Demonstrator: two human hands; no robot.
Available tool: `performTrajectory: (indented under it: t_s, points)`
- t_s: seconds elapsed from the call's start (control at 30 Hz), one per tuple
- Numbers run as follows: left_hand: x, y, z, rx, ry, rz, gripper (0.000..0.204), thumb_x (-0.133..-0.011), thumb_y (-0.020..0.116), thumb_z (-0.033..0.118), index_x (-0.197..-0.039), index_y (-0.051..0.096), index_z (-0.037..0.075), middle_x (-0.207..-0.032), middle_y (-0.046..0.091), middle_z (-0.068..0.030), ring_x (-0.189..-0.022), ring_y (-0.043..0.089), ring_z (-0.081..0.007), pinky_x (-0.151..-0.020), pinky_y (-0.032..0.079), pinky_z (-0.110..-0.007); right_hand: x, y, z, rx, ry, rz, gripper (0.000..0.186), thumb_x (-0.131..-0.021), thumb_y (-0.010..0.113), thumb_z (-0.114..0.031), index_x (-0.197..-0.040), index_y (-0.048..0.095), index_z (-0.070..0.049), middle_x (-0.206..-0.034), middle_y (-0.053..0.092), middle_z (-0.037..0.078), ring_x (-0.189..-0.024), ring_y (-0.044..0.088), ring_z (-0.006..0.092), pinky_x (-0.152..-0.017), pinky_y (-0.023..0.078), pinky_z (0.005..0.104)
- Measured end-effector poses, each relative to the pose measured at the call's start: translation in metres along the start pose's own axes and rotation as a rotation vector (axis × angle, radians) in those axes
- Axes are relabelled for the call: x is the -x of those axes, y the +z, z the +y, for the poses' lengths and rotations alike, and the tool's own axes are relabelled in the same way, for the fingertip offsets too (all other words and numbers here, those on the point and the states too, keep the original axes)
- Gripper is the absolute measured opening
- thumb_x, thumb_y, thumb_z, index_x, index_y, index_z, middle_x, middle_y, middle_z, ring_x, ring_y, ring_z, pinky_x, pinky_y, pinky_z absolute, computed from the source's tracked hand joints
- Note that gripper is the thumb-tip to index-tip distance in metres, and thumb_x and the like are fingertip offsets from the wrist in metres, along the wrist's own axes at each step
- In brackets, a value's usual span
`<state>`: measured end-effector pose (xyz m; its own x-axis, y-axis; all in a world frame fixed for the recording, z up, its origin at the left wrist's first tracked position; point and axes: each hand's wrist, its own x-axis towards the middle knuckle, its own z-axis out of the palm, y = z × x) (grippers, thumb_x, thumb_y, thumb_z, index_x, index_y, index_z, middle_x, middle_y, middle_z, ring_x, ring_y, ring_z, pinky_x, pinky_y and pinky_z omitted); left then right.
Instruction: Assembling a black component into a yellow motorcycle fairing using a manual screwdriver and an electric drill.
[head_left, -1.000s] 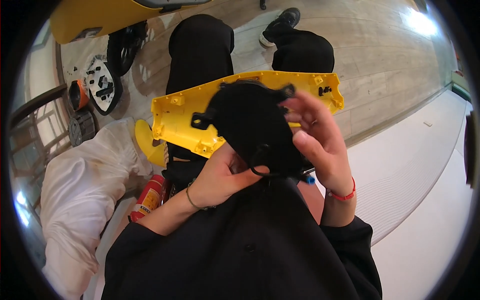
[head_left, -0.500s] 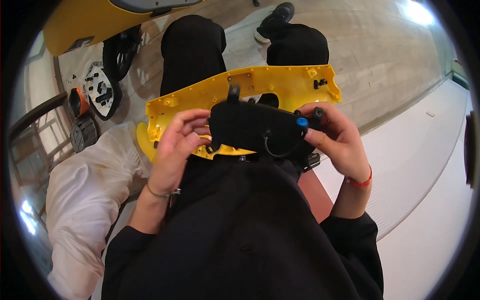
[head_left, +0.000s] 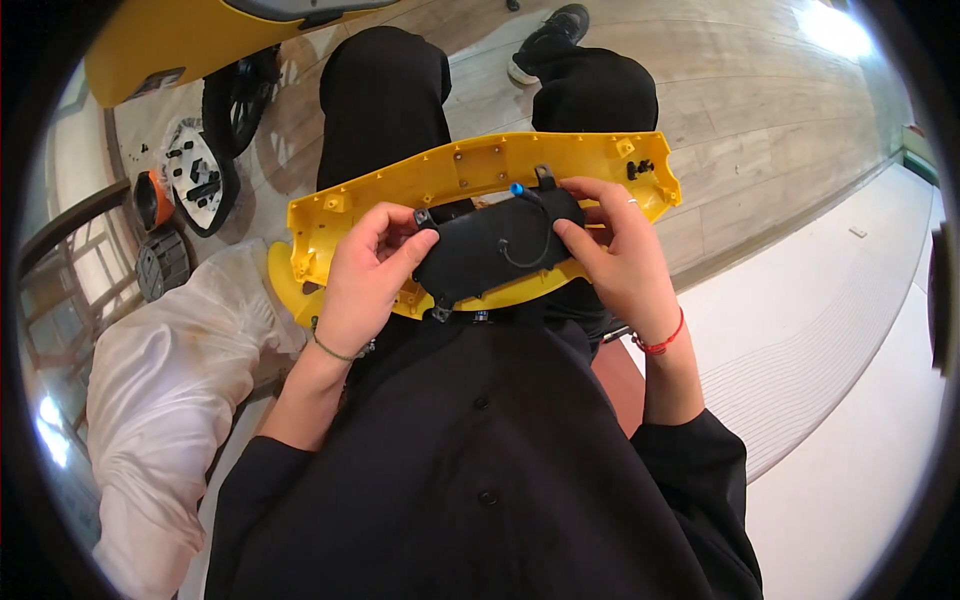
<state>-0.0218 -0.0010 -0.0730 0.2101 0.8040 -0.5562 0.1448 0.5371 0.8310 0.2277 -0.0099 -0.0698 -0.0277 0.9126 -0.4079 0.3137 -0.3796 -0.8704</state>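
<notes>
Across my lap lies a long curved yellow plastic shell, its ribbed inside facing up. Over its middle is a flat black plastic part with mounting tabs at its corners, a thin black cable and a blue connector. My left hand pinches the part's left end between thumb and fingers, near a tab. At the right end, my right hand grips it the same way. Whether the part touches the shell underneath, I cannot tell. Small black pieces sit in the shell's right end.
To the left is a person's white sleeve. Beyond it on the floor lie a tray of black parts, an orange-and-black ring-shaped part and a black wheel. A yellow body stands upper left; a white ridged surface stretches right.
The black part has turned and come down over the shell's middle. My right hand has moved left, its grip now on the part's right end. The blue connector has shifted left and up.
</notes>
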Motion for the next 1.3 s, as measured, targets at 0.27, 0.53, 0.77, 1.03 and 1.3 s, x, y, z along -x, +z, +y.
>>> performTrajectory:
  t_s: [0.27, 0.53, 0.77, 1.03, 1.3]
  points:
    - [-0.007, 0.005, 0.002, -0.099, 0.066, 0.072, 0.014, -0.088, 0.063, 0.010, -0.097, 0.057, 0.000, -0.083, 0.058, 0.0002, -0.071, 0.052, -0.0056, -0.067, 0.045, -0.022, 0.009, 0.006, -0.005, 0.262, -0.023, 0.094, 0.035, -0.077, 0.065, -0.001, -0.110, 0.053, -0.003, -0.098, 0.056, 0.014, -0.084, 0.058, 0.0264, -0.077, 0.048, 0.0335]
    - [-0.008, 0.009, 0.005, -0.507, 0.242, 0.163, 0.019, -0.085, 0.064, 0.013, -0.095, 0.060, -0.003, -0.082, 0.060, -0.0117, -0.069, 0.061, -0.0225, -0.064, 0.048, -0.030, 0.008, 0.011, 0.006, 0.509, -0.129, 0.152, 0.034, -0.075, 0.066, -0.005, -0.107, 0.055, -0.005, -0.092, 0.059, 0.011, -0.088, 0.057, 0.0288, -0.088, 0.039, 0.0383]
    - [-0.011, 0.009, 0.006, -0.583, 0.286, 0.201, 0.016, -0.084, 0.066, 0.013, -0.089, 0.062, -0.001, -0.079, 0.060, -0.0119, -0.066, 0.061, -0.0234, -0.061, 0.048, -0.031, 0.009, 0.011, 0.006, 0.590, -0.164, 0.166, 0.031, -0.076, 0.065, -0.007, -0.105, 0.056, -0.005, -0.088, 0.060, 0.011, -0.085, 0.058, 0.0289, -0.088, 0.040, 0.0382]
    - [-0.012, 0.008, 0.010, -0.833, 0.359, 0.209, 0.014, -0.082, 0.067, 0.014, -0.080, 0.060, 0.002, -0.077, 0.059, -0.0121, -0.067, 0.059, -0.0308, -0.059, 0.046, -0.037, 0.007, 0.012, 0.005, 0.597, -0.173, 0.186, 0.028, -0.077, 0.065, -0.009, -0.104, 0.057, -0.004, -0.088, 0.060, 0.011, -0.087, 0.057, 0.0299, -0.084, 0.041, 0.0379]
    - [-0.012, 0.006, 0.008, -0.843, 0.376, 0.210, 0.013, -0.081, 0.067, 0.015, -0.081, 0.061, 0.003, -0.076, 0.058, -0.0111, -0.067, 0.059, -0.0301, -0.059, 0.047, -0.037, 0.006, 0.013, 0.009, 0.608, -0.183, 0.162, 0.026, -0.078, 0.064, -0.009, -0.103, 0.059, -0.004, -0.094, 0.063, 0.013, -0.091, 0.057, 0.0316, -0.084, 0.041, 0.0390]
